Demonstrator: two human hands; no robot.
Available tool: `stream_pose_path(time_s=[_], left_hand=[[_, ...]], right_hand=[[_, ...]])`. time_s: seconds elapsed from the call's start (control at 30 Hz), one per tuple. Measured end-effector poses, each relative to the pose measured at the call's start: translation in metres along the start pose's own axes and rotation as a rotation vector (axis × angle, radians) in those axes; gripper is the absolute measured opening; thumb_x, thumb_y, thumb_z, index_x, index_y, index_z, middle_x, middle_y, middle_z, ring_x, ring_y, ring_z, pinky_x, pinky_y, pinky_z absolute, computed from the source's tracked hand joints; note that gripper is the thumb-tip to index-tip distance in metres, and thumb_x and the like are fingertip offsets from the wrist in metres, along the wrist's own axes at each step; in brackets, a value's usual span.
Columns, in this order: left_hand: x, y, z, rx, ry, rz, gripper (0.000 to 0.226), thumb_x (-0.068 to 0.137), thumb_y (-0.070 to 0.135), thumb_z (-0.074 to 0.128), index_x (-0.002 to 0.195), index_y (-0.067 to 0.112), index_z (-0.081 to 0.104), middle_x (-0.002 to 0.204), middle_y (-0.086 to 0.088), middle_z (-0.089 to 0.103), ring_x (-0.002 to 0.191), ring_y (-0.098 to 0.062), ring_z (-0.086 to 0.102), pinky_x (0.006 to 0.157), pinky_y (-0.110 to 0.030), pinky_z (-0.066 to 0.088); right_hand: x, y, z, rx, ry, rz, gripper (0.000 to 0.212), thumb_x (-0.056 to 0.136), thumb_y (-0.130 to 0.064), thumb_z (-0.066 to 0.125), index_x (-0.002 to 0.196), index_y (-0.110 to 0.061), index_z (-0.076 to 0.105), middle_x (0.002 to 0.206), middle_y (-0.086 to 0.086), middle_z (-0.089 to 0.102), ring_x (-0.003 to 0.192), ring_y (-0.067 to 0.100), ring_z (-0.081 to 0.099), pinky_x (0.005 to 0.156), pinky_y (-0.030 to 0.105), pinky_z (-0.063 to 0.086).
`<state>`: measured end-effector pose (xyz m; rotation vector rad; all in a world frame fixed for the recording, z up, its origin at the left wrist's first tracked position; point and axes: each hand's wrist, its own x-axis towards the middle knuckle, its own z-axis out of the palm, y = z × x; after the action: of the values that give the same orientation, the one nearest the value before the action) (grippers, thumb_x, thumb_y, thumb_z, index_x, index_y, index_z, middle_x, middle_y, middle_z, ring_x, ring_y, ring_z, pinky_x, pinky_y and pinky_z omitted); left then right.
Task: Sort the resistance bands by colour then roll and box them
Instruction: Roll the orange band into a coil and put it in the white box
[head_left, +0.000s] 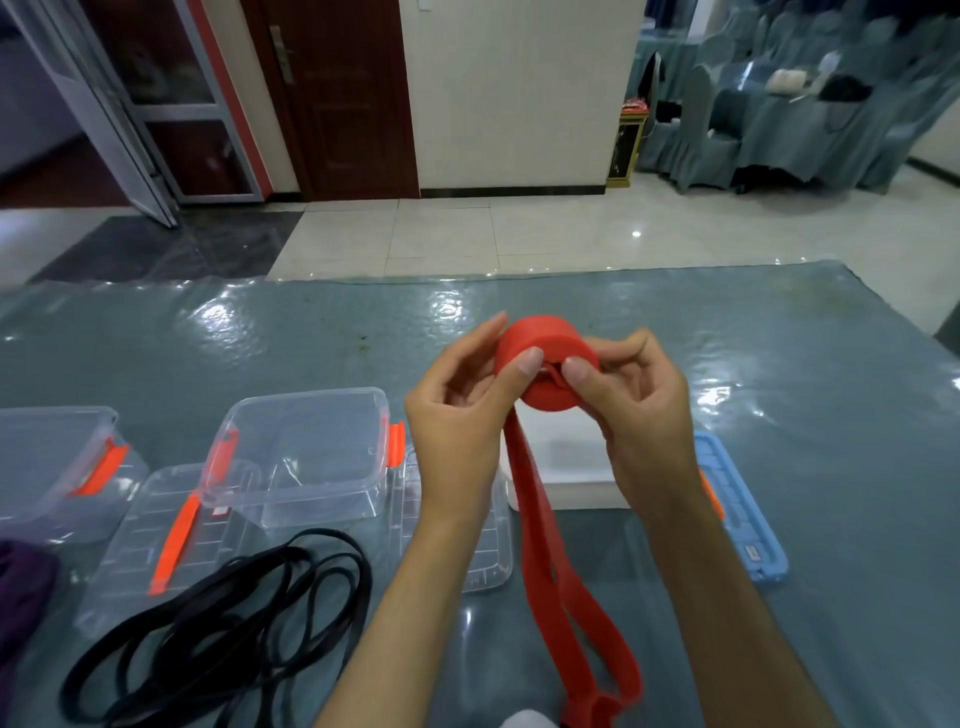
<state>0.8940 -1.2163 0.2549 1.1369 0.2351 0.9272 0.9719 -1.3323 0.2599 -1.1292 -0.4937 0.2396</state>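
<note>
Both hands, left hand (457, 415) and right hand (644, 410), pinch the red band (545, 358) roll with fingers closed. Soft, springy rubber probably unrolls; hold the coil sides.

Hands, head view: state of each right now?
Left hand: closed on the red band roll, thumb pressed on its face.
Right hand: closed on the same roll, thumb near its centre; the unrolled tail hangs below.

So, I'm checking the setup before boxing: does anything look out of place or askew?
Mostly tidy. The clear box sits tilted, propped on the lids rather than flat. The black bands lie in a loose tangle, unrolled. Both hands hold the red roll, its tail hanging.
</note>
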Motion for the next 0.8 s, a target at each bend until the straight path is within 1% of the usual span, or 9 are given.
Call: stream_pose_path(time_s=[0.1, 0.17, 0.23, 0.3, 0.4, 0.47, 0.57, 0.67, 0.8], left_hand=[[0.0, -0.002, 0.004, -0.012, 0.07, 0.029, 0.03, 0.08, 0.026, 0.087, 0.107, 0.014, 0.081, 0.106, -0.011, 0.08, 0.099, -0.02, 0.076, 0.085, -0.024, 0.058], [-0.004, -0.005, 0.003, 0.013, 0.023, 0.013, 0.034, 0.085, 0.026, 0.084, 0.116, 0.012, 0.079, 0.117, -0.015, 0.076, 0.111, -0.025, 0.074, 0.091, -0.026, 0.057], [-0.004, -0.006, -0.002, 0.038, -0.082, -0.023, 0.037, 0.09, 0.019, 0.082, 0.127, 0.019, 0.076, 0.125, -0.014, 0.072, 0.118, -0.024, 0.071, 0.094, -0.024, 0.056], [-0.001, -0.005, -0.008, 0.07, -0.137, -0.031, 0.04, 0.09, 0.013, 0.082, 0.128, 0.021, 0.076, 0.122, -0.013, 0.075, 0.114, -0.023, 0.073, 0.093, -0.023, 0.057], [0.001, -0.002, -0.011, 0.09, -0.052, -0.006, 0.035, 0.08, 0.009, 0.089, 0.113, 0.013, 0.08, 0.105, -0.007, 0.081, 0.097, -0.018, 0.078, 0.083, -0.022, 0.059], [-0.002, -0.002, -0.009, 0.079, -0.004, -0.001, 0.031, 0.078, 0.013, 0.09, 0.107, 0.011, 0.079, 0.101, -0.007, 0.081, 0.094, -0.015, 0.078, 0.08, -0.02, 0.059], [-0.007, -0.002, -0.004, 0.033, -0.084, -0.03, 0.039, 0.084, 0.017, 0.083, 0.122, 0.014, 0.076, 0.122, -0.01, 0.076, 0.115, -0.018, 0.073, 0.092, -0.022, 0.057], [-0.005, -0.001, -0.003, 0.049, -0.155, -0.079, 0.049, 0.087, 0.017, 0.084, 0.135, 0.023, 0.072, 0.128, -0.012, 0.073, 0.119, -0.02, 0.072, 0.095, -0.023, 0.057], [-0.002, 0.007, -0.005, 0.046, -0.068, -0.034, 0.049, 0.079, 0.025, 0.089, 0.125, 0.019, 0.075, 0.112, -0.004, 0.08, 0.104, -0.018, 0.078, 0.086, -0.021, 0.059]], right_hand=[[-0.003, 0.004, -0.002, -0.048, 0.009, 0.015, 0.035, 0.079, -0.02, 0.09, 0.106, -0.02, 0.068, 0.104, 0.013, 0.077, 0.098, 0.033, 0.076, 0.085, 0.045, 0.063], [-0.002, 0.004, -0.001, -0.05, 0.036, -0.074, 0.036, 0.078, -0.024, 0.09, 0.109, -0.026, 0.072, 0.109, 0.011, 0.075, 0.105, 0.038, 0.074, 0.092, 0.051, 0.061], [-0.002, 0.001, 0.001, -0.003, 0.056, -0.118, 0.036, 0.077, -0.032, 0.092, 0.105, -0.023, 0.073, 0.111, 0.01, 0.075, 0.107, 0.036, 0.074, 0.097, 0.054, 0.059], [-0.001, 0.0, -0.001, 0.013, 0.025, -0.085, 0.04, 0.074, -0.034, 0.094, 0.1, -0.019, 0.067, 0.114, 0.011, 0.075, 0.108, 0.033, 0.074, 0.095, 0.049, 0.06], [0.001, -0.001, -0.007, -0.12, -0.049, 0.006, 0.043, 0.074, -0.025, 0.094, 0.096, -0.016, 0.058, 0.106, 0.012, 0.079, 0.101, 0.031, 0.078, 0.086, 0.042, 0.063], [0.002, -0.004, -0.01, -0.155, -0.066, -0.006, 0.043, 0.075, -0.022, 0.093, 0.104, -0.019, 0.061, 0.103, 0.01, 0.078, 0.098, 0.03, 0.078, 0.084, 0.042, 0.063], [0.006, -0.009, -0.004, -0.112, -0.033, -0.133, 0.04, 0.079, -0.022, 0.088, 0.113, -0.024, 0.068, 0.107, 0.005, 0.077, 0.104, 0.025, 0.076, 0.088, 0.04, 0.063], [0.004, -0.008, -0.001, -0.017, -0.022, -0.065, 0.034, 0.079, -0.022, 0.086, 0.104, -0.017, 0.065, 0.104, 0.001, 0.077, 0.101, 0.023, 0.076, 0.085, 0.038, 0.063], [0.001, -0.007, -0.013, -0.121, -0.074, 0.054, 0.044, 0.073, -0.029, 0.092, 0.093, -0.014, 0.057, 0.097, 0.01, 0.078, 0.091, 0.027, 0.075, 0.085, 0.045, 0.061]])
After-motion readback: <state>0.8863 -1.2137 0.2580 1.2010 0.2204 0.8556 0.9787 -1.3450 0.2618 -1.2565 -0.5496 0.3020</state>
